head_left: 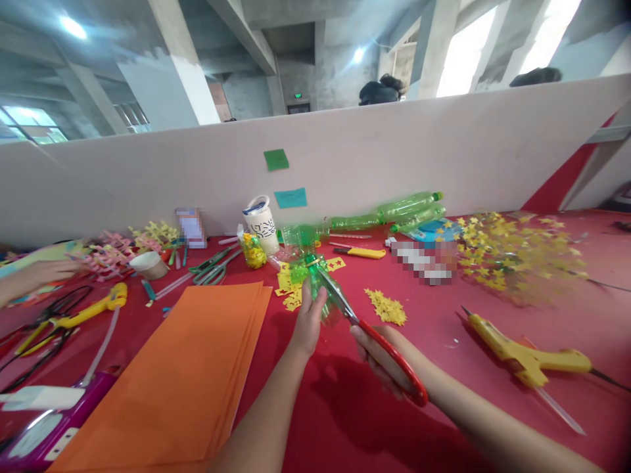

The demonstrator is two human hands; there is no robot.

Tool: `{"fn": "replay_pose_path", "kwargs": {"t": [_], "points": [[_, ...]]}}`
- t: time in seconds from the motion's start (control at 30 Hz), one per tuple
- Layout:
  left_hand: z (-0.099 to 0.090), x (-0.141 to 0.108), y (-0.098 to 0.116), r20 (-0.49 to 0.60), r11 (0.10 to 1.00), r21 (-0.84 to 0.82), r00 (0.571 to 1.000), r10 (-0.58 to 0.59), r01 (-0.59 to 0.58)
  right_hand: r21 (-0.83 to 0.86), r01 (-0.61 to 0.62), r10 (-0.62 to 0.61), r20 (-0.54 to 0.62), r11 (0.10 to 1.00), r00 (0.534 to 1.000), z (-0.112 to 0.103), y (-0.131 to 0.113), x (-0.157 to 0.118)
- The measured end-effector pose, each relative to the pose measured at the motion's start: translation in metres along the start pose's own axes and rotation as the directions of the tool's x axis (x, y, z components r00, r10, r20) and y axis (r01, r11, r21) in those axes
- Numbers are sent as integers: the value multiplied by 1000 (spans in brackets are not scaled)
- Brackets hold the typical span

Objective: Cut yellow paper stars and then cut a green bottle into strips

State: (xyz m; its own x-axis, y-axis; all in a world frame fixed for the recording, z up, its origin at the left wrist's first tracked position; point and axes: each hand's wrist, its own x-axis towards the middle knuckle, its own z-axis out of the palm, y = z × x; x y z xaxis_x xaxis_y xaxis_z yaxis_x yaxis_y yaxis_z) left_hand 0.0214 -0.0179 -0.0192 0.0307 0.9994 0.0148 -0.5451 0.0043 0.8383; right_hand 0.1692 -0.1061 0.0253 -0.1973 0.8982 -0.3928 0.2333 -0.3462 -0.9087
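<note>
My left hand (309, 323) grips a clear green plastic bottle piece (331, 310) above the red table. Red-handled scissors (342, 299) are in my right hand (382, 361), its fingers wrapped about the handles. The blades reach up to the bottle by a pale band (313, 263); whether they are cutting into it, I cannot tell. Just behind my left hand lie yellow sheets with star cut-outs (292, 299). A heap of small yellow stars (387, 307) is on the table to the right of the bottle.
Orange paper sheets (182, 368) lie left; a yellow glue gun (522, 355) lies right, below yellow star sprays (513, 253). Green bottles (411, 209), a utility knife (365, 252) and a white cup (261, 223) stand or lie behind. Another person's hand (54, 270) reaches in left.
</note>
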Motion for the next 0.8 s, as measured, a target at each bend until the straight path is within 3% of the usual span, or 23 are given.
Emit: {"fn": "replay_pose_path", "kwargs": {"t": [0.33,0.53,0.8], "points": [[2,-1,5,48,995,98,999,25,-30,32,-19,20,-25,999,999,0,-1,2],[1,-3,4,75,947,314,996,47,-68,0,12,-12,-21,1000,1000,-2,-2,3],[2,-4,3,56,970,234,997,59,-70,-19,-22,21,-42,1000,999,0,-1,2]]}}
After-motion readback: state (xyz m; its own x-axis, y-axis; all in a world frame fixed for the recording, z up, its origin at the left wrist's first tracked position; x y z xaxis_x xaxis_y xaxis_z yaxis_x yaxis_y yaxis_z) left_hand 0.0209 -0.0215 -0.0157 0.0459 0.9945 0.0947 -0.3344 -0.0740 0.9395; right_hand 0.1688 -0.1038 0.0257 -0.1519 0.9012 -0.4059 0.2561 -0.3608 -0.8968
